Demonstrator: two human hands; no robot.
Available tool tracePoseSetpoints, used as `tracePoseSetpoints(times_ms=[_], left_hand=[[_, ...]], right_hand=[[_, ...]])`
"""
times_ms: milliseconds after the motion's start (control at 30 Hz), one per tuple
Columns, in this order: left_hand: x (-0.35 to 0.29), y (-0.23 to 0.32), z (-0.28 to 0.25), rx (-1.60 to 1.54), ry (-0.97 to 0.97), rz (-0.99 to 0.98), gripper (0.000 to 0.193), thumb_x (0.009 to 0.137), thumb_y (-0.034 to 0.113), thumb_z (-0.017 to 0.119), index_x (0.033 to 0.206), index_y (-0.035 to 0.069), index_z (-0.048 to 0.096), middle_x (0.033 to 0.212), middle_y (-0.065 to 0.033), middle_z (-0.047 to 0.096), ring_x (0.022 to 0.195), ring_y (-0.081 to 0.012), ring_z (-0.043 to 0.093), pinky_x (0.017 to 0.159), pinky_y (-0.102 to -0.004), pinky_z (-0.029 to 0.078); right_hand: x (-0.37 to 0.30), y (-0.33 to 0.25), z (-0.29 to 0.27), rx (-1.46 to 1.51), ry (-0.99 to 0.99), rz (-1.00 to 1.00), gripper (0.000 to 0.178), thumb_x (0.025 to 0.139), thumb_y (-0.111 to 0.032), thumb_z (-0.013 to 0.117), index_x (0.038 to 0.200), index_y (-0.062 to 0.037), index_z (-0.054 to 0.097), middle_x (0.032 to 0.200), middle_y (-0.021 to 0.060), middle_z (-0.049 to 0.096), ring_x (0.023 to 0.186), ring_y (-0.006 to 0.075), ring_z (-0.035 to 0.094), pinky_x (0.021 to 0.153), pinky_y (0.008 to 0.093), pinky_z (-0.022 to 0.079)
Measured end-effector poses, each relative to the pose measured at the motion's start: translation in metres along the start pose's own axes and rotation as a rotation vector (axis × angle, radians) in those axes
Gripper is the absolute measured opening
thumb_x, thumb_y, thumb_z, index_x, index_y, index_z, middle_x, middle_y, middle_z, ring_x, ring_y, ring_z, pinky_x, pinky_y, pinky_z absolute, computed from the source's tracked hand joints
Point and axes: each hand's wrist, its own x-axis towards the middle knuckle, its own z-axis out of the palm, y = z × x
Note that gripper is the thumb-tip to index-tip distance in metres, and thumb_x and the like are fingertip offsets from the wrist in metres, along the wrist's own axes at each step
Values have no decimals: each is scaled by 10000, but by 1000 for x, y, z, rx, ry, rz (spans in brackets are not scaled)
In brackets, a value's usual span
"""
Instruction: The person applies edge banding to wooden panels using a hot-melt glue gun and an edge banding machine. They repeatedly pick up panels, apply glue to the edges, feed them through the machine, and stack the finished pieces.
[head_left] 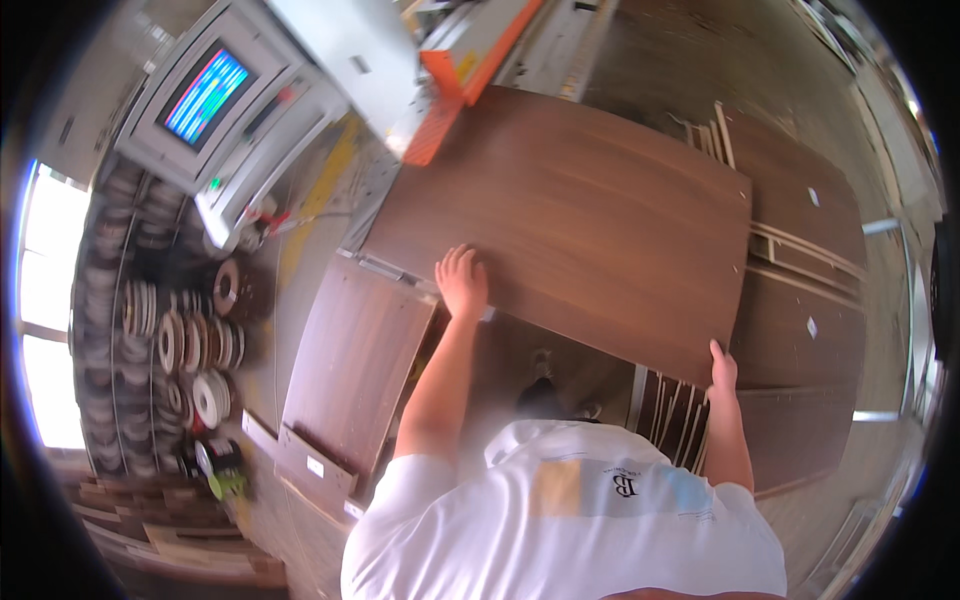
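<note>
A large brown wood-grain panel (580, 215) lies in front of me, its far left end beside the orange guard (435, 125) of a white machine. My left hand (462, 282) rests flat on top of the panel near its left front edge, fingers stretched out. At the near right corner my right hand (722, 370) grips the panel's edge, thumb on the upper face and fingers hidden beneath. Below my left hand runs a metal strip (385, 268) along the machine's side.
Left of me lies another brown panel stack (350, 360) with narrow strips on it. More panels (800, 330) stand at the right with light edge strips. A control console (215, 110) with a lit screen is at the upper left, above racks of edge-banding rolls (200, 345).
</note>
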Motion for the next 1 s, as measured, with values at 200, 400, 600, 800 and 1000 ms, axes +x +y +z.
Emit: tracePoseSetpoints(times_ms=[200,400,600,800,1000], left_hand=[[-6,51,6,-322,-5,122,265,927,96,660,1190,62,658,1180,-129,671,1151,-360,598,986,-475,474],[-118,109,23,-694,-537,-26,140,1006,106,626,1097,16,683,1003,-71,719,881,-142,651,797,-307,545],[-233,87,47,-203,-1258,511,346,992,296,576,1260,96,665,1202,-151,701,1120,-321,676,959,-429,543],[-226,120,-12,120,-1429,346,269,922,287,663,1091,99,755,1092,-179,732,1067,-310,701,900,-386,552],[-193,20,61,150,-1364,771,230,918,229,613,1087,92,685,1129,-149,679,1115,-298,642,926,-421,540]], right_hand=[[27,20,-12,-38,101,-252,577,925,-344,748,1322,54,618,1333,150,667,1232,229,613,1037,344,455],[-49,51,-60,-386,287,-200,430,938,-419,705,1171,-59,691,1127,126,732,1096,253,694,940,347,512],[-147,163,-141,-466,561,92,371,921,-392,632,1146,-106,704,1127,152,724,1106,343,664,951,435,514],[-229,259,-205,-238,1019,421,407,915,-342,583,1174,-44,680,1174,179,706,1127,377,655,972,464,502],[-217,356,-230,43,948,666,572,935,-524,588,1239,-47,672,1189,222,696,1086,371,678,905,499,539]])
